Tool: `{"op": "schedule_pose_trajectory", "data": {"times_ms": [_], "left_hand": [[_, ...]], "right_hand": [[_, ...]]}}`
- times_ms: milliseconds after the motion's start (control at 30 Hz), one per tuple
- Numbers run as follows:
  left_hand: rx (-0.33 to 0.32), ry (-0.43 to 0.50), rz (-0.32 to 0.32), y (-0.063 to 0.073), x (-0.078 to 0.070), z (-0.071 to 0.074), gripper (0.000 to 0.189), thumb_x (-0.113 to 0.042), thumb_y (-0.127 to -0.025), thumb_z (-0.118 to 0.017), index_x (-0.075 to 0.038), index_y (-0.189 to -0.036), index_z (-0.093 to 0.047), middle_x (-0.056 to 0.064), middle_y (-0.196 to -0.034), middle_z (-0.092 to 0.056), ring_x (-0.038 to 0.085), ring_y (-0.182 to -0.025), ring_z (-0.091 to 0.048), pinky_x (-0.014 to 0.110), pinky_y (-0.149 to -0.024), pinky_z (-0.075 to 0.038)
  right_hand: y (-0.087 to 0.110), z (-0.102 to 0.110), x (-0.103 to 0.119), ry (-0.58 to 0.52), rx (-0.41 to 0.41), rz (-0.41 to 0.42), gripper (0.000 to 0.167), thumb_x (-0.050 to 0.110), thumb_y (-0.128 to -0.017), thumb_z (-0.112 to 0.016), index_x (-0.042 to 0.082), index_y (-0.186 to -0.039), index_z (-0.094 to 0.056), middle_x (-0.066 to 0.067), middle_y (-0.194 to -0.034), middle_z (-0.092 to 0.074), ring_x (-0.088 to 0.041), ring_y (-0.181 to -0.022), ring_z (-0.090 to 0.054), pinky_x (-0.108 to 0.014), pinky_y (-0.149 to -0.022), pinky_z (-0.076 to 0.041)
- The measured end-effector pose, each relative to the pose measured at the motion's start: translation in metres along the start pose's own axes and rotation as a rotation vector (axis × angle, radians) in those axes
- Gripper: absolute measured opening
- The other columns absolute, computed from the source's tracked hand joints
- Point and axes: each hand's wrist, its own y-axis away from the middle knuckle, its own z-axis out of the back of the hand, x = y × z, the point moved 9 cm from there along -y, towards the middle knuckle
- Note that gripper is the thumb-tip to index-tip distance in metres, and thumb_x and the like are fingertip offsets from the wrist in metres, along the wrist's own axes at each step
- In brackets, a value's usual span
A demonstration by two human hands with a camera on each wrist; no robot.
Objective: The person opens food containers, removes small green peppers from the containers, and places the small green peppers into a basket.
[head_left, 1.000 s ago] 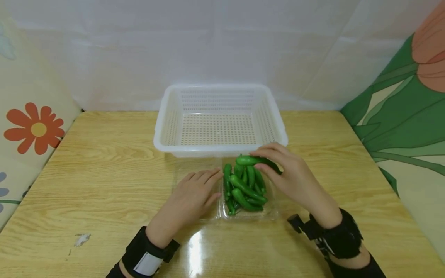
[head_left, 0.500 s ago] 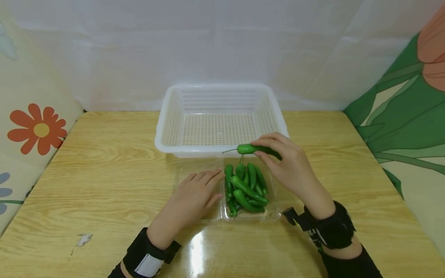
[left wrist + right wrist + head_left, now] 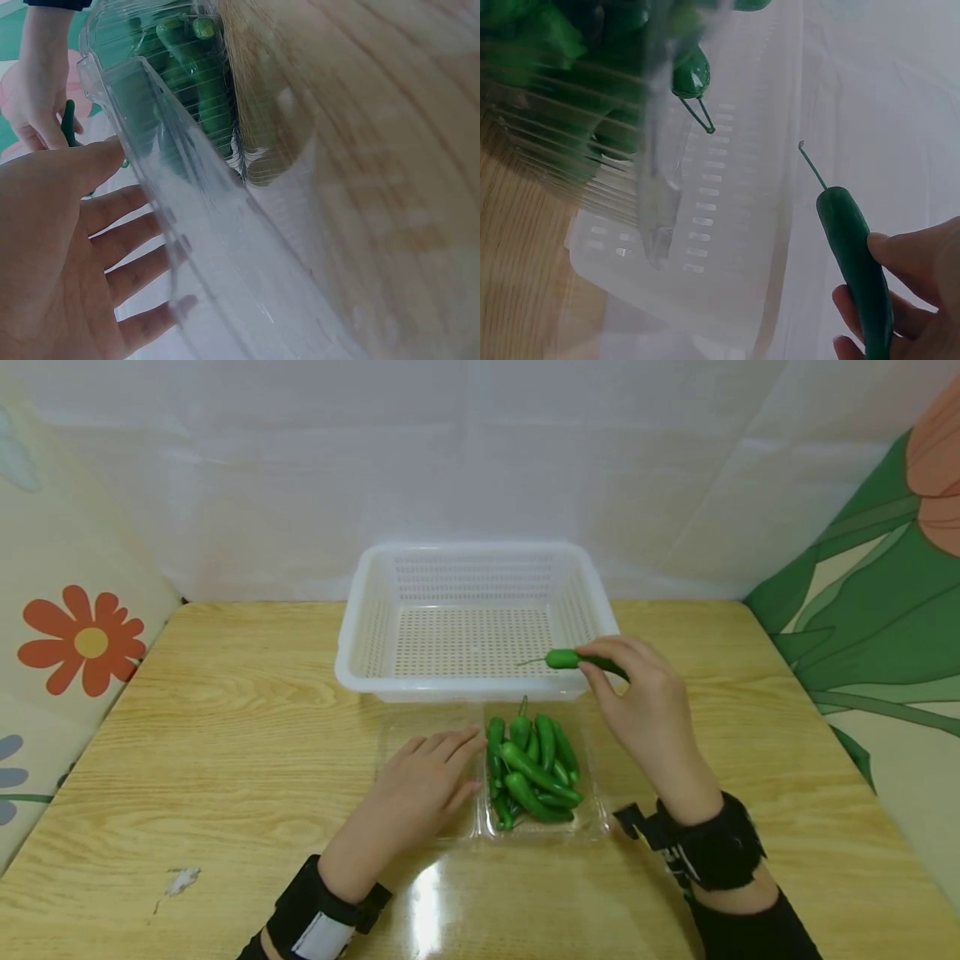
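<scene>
Between thumb and fingers, my right hand (image 3: 645,697) pinches a green chili pepper (image 3: 562,659) over the front right rim of a white slotted basket (image 3: 465,683). The pepper's thin stem points left; the right wrist view shows the pepper (image 3: 853,259) with its lower end among the fingers. Below the basket lies a clear plastic clamshell box (image 3: 592,818), its right half heaped with several green chili peppers (image 3: 528,764). My left hand (image 3: 423,777) lies over the box's left half with fingers extended. In the left wrist view, those fingers (image 3: 135,244) touch the clear plastic lid (image 3: 225,225).
The wooden table (image 3: 225,735) has a chipped white patch (image 3: 182,881) at the front left. A white cloth (image 3: 465,468) hangs behind the basket. Flower-printed panels (image 3: 877,610) border the table on both sides.
My right hand has lifted the pepper away from the pile, carrying it up and right to the basket's rim. The left hand has stayed at the box.
</scene>
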Motion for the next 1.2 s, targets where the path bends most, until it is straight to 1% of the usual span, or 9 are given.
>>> {"op": "schedule_pose_trajectory", "data": {"times_ms": [133,300,600,800,1033,1200], "left_hand": [[-0.006,-0.006,-0.003,0.001,0.000,0.000,0.055,-0.041,-0.101,-0.054,-0.011,-0.147,-0.047,0.006,-0.152,-0.045,0.025,-0.134,-0.046,0.047,-0.109,-0.040],[-0.010,-0.008,-0.001,0.001,0.000,0.000,0.055,-0.041,-0.101,-0.054,-0.011,-0.147,-0.047,0.006,-0.152,-0.045,0.025,-0.134,-0.046,0.047,-0.109,-0.040],[-0.012,0.003,0.000,0.000,-0.001,0.000,0.056,-0.041,-0.101,-0.054,-0.010,-0.147,-0.046,0.007,-0.152,-0.044,0.026,-0.133,-0.047,0.048,-0.108,-0.040],[-0.009,0.003,-0.001,0.000,-0.001,0.001,0.056,-0.040,-0.101,-0.054,-0.010,-0.147,-0.046,0.007,-0.152,-0.044,0.027,-0.133,-0.047,0.049,-0.109,-0.040],[0.010,0.000,0.006,-0.001,0.000,-0.001,0.056,-0.041,-0.102,-0.052,-0.011,-0.148,-0.045,0.006,-0.153,-0.043,0.026,-0.134,-0.046,0.048,-0.109,-0.040],[0.001,-0.002,0.001,-0.001,0.000,0.000,0.056,-0.041,-0.102,-0.053,-0.010,-0.147,-0.046,0.006,-0.153,-0.043,0.026,-0.134,-0.047,0.048,-0.109,-0.040]], "right_hand": [[0.000,-0.003,-0.006,0.014,-0.003,-0.006,0.018,-0.003,-0.085,-0.075,-0.002,-0.104,-0.073,-0.015,-0.106,-0.070,-0.032,-0.101,-0.065,-0.047,-0.087,-0.054],[0.001,-0.006,-0.013,0.014,-0.014,-0.035,0.018,-0.003,-0.085,-0.075,-0.001,-0.104,-0.073,-0.016,-0.107,-0.070,-0.033,-0.101,-0.065,-0.049,-0.087,-0.054],[0.001,-0.013,-0.026,0.000,-0.006,-0.087,0.019,-0.004,-0.085,-0.074,0.000,-0.103,-0.073,-0.017,-0.109,-0.069,-0.033,-0.102,-0.065,-0.050,-0.088,-0.052],[0.002,-0.019,-0.033,0.015,0.003,-0.079,0.018,-0.003,-0.085,-0.075,0.000,-0.102,-0.073,-0.015,-0.107,-0.070,-0.033,-0.102,-0.065,-0.050,-0.088,-0.052],[0.004,-0.025,-0.038,0.033,0.009,-0.061,0.017,-0.002,-0.084,-0.076,0.001,-0.101,-0.073,-0.016,-0.106,-0.071,-0.035,-0.098,-0.065,-0.051,-0.086,-0.051],[0.004,-0.028,-0.038,0.061,0.008,-0.035,0.014,-0.002,-0.085,-0.075,0.001,-0.099,-0.074,-0.017,-0.103,-0.072,-0.036,-0.096,-0.066,-0.051,-0.087,-0.051]]}}
